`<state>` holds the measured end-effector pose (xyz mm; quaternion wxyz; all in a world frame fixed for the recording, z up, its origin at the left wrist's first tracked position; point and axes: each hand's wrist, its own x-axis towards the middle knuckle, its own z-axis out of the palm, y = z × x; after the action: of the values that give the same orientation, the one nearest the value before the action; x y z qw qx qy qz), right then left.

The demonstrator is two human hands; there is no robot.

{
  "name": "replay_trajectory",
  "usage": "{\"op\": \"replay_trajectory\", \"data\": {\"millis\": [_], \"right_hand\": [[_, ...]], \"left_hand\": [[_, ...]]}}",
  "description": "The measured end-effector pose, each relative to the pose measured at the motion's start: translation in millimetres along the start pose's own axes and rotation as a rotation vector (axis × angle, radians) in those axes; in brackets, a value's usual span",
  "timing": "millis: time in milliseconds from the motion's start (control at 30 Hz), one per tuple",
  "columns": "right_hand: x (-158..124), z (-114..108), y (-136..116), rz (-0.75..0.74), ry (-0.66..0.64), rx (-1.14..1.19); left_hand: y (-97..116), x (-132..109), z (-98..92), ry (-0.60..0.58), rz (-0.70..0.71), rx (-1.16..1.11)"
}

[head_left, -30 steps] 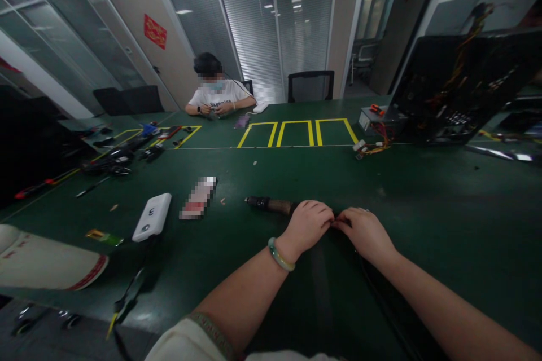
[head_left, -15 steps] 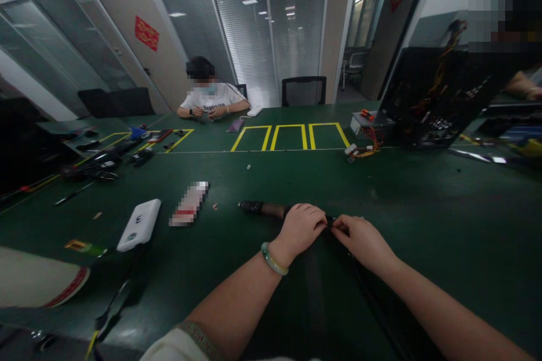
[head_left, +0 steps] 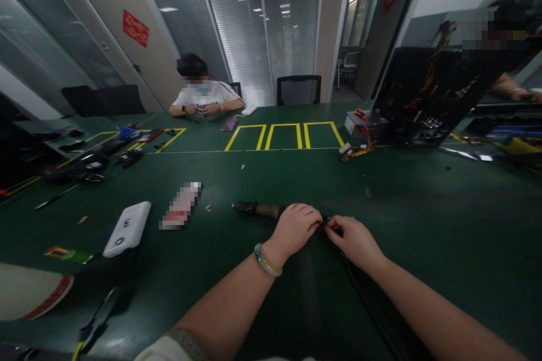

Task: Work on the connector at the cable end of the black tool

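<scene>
A slim electric screwdriver (head_left: 266,211) lies across the green table, its dark chuck end pointing left and its body brownish. My left hand (head_left: 296,225) is wrapped over its rear half, hiding that part. At the tail end, my right hand (head_left: 353,240) pinches with thumb and fingertips on the black cable (head_left: 359,287) or its plug; the exact spot is covered by the fingers. From there the cable runs down toward the front edge between my forearms. The two hands are close together, almost touching.
Left of my hands lie a white power bank (head_left: 127,229), a blurred-out phone-like item (head_left: 182,207) and a green-and-orange strip (head_left: 70,254). A black computer case (head_left: 419,96) and a power supply (head_left: 365,125) stand back right. Another person (head_left: 205,96) sits opposite.
The whole view has shifted slightly, so things appear a little further left. Both hands keep the same hold on the screwdriver and its cable end.
</scene>
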<state>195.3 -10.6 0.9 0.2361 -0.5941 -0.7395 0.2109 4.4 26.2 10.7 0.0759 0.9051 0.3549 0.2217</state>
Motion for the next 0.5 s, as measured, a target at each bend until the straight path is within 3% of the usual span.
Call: {"op": "replay_trajectory", "data": {"millis": [500], "right_hand": [[-0.2,0.0,4.8,0.033,-0.005,0.083]], "left_hand": [[-2.2,-4.6,-1.9,0.048,-0.013,0.034]]}}
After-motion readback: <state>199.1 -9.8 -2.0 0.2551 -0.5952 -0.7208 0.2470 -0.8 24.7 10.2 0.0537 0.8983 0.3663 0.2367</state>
